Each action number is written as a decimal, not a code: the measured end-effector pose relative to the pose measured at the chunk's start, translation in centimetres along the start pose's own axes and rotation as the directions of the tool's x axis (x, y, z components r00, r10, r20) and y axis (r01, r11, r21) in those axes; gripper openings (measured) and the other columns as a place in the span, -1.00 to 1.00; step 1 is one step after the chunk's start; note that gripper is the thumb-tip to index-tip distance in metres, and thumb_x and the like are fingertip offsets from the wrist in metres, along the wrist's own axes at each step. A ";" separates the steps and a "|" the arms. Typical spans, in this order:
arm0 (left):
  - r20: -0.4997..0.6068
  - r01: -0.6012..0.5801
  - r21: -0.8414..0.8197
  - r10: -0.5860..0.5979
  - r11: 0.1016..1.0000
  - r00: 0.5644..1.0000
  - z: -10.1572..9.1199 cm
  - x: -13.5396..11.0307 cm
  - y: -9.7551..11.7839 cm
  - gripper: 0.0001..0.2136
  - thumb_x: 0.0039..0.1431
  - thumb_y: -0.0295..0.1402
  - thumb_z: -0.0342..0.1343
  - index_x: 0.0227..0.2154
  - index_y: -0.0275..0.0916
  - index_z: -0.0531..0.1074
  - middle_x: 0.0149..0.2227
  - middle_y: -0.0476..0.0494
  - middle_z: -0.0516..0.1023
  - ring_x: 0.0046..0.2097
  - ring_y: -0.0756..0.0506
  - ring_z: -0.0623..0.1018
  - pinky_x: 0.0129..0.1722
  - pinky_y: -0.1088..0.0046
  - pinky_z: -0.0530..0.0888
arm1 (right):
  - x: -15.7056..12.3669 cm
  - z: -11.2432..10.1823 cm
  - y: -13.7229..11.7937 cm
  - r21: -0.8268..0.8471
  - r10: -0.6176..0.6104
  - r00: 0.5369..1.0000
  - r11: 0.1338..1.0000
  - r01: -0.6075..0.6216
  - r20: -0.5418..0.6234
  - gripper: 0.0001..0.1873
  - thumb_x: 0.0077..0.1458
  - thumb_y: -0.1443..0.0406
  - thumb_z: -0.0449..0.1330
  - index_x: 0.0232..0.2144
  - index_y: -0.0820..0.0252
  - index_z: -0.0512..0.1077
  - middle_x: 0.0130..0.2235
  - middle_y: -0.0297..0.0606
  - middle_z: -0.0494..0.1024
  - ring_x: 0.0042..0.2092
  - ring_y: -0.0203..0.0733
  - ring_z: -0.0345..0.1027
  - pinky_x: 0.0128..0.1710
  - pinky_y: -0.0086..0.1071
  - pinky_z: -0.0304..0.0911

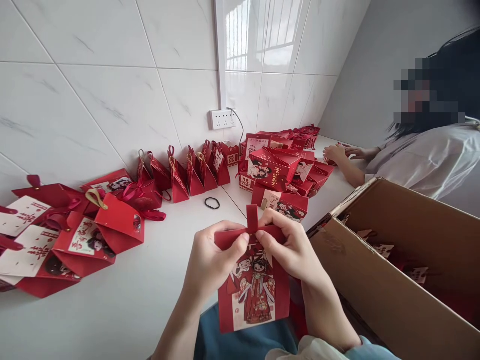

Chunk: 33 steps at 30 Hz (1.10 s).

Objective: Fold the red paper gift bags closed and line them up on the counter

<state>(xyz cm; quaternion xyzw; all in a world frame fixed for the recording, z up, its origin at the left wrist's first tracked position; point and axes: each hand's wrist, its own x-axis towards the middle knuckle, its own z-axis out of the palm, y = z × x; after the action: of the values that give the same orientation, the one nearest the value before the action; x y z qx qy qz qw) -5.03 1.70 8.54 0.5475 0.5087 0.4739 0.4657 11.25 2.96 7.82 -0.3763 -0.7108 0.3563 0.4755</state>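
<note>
Between my two hands hangs a red gift box (pixel 258 295), printed with a cartoon couple in red costume, over my lap near the table's front edge. My left hand (pixel 221 255) grips its upper left edge, the thumb pressed near the middle. At the upper right edge, my right hand (pixel 288 245) pinches the box, its thumb close to the other one. A short red ribbon loop (pixel 252 219) stands up from the top between my fingers. The backs of the fingers behind the box are hidden.
Finished-looking red boxes (pixel 123 220) with loops stand along the wall at left. A pile of red boxes (pixel 277 170) lies ahead. A black hair tie (pixel 212 203) rests on the white table (pixel 157 295). At right stand a cardboard box (pixel 375 260) and a person (pixel 431 155).
</note>
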 end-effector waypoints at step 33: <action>-0.112 -0.138 0.188 0.161 0.972 0.981 -0.3 2.6 -3.0 -0.84 0.05 -0.27 0.18 -0.46 -0.27 0.53 -0.49 -0.08 0.60 -0.43 -0.07 0.58 -0.44 0.54 0.50 | 2.7 1.5 3.9 -0.034 0.010 1.000 0.999 -0.010 0.005 -0.78 0.07 0.22 0.19 -0.23 0.19 0.35 -0.39 -0.34 0.45 -0.38 -0.29 0.29 -0.35 -0.41 0.24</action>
<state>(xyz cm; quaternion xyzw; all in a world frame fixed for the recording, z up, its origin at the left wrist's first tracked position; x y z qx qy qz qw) -5.56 4.43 5.69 0.5930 0.5351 0.4935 0.3443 9.91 6.88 5.07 -0.3870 -0.7163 0.3474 0.4652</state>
